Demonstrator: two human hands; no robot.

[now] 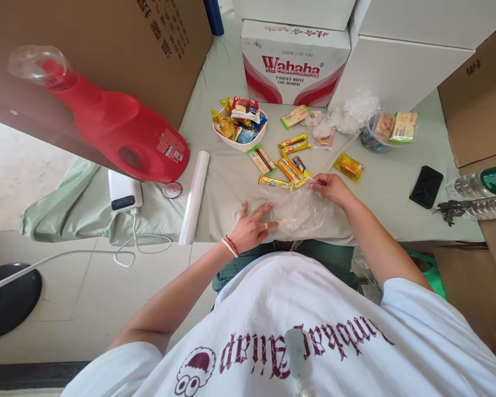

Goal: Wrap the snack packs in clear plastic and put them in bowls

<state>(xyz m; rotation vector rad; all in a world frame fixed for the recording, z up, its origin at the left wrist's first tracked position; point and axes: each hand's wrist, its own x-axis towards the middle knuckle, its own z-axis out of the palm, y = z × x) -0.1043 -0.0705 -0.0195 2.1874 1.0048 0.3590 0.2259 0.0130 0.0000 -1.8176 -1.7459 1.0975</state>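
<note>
A clear plastic bag (300, 212) lies flat on the cloth-covered table (227, 187) right in front of me. My left hand (251, 226) rests on the bag's left edge with fingers stretched out flat. My right hand (329, 187) pinches the bag's far right corner between thumb and fingers. Just beyond the bag lie several yellow snack bars (290, 168), and a small orange snack packet (349, 166) sits to their right.
A white bowl of snacks (240, 128), a roll of bags (194, 196), a red detergent jug (116, 129) and a power bank (124, 191) are on the left. A Wahaha box (294, 62), crumpled plastic (355, 110), a phone (426, 186), keys (449, 209) and water bottles (485, 193) are behind and to the right.
</note>
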